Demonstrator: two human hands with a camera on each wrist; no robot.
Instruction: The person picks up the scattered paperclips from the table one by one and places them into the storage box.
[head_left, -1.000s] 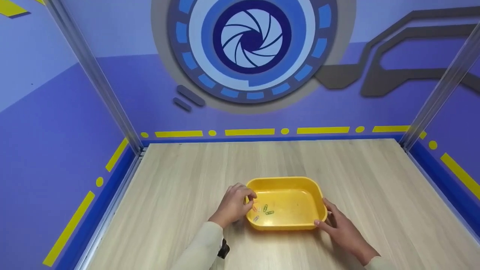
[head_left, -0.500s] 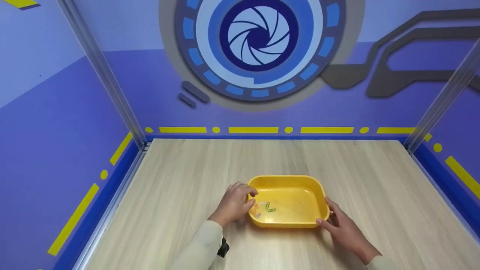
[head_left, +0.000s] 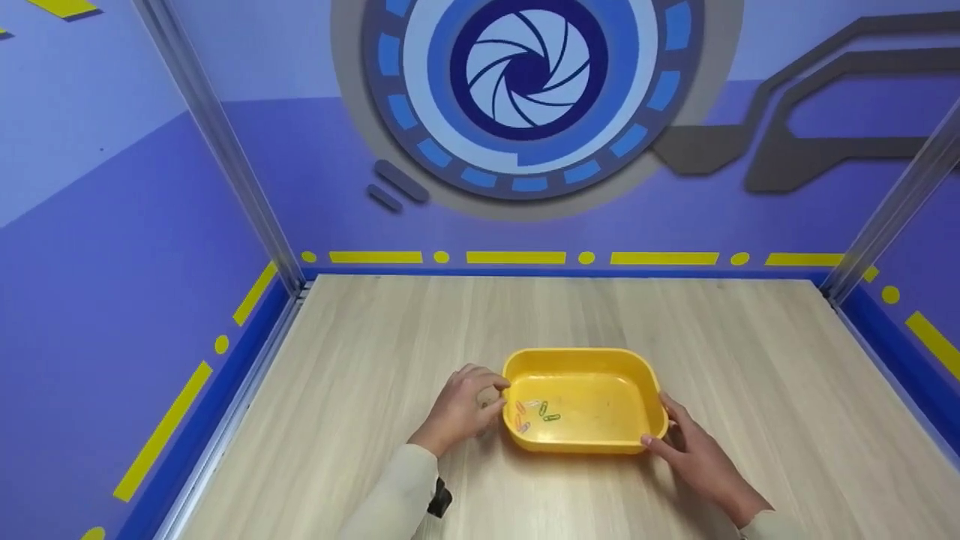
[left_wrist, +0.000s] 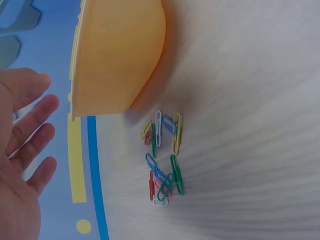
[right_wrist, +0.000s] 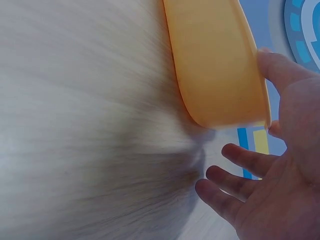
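Right hand (head_left: 701, 454): grasping the yellow rectangular plastic tray (head_left: 592, 401) at the corner nearest it, thumb at the rim and forefinger along the outer wall, the other three fingers spread and free
Left hand (head_left: 460, 409): released, its fingers loosely bent and parted, grasping nothing that I can make out; thumb and forefinger tips come right up by the rim, and I cannot tell whether they touch it
Tray: between the two hands, on the pale wood-grain bench (head_left: 390, 330); whether its base sits fully flat I cannot tell
Orange wire paper clips (head_left: 518, 422): inside the tray, at the left hand's end, close to the wall
White wire paper clip (head_left: 533, 404): inside too, near the orange ones, a little toward the right hand
Pale violet wire paper clip (head_left: 525, 427): inside, just beside the orange ones, on the side nearer the person
Green wire paper clips (head_left: 552, 418): two in the tray, the farthest from the left hand
Multicoloured wire paper clips (left_wrist: 180, 125): outside the tray, on the bench near the left hand, in two loose clusters of yellow, red, green, white, blue and pink
Sleeves (head_left: 394, 487): cream, behind both hands
Wall panel (head_left: 292, 172): blue-violet, well beyond both hands
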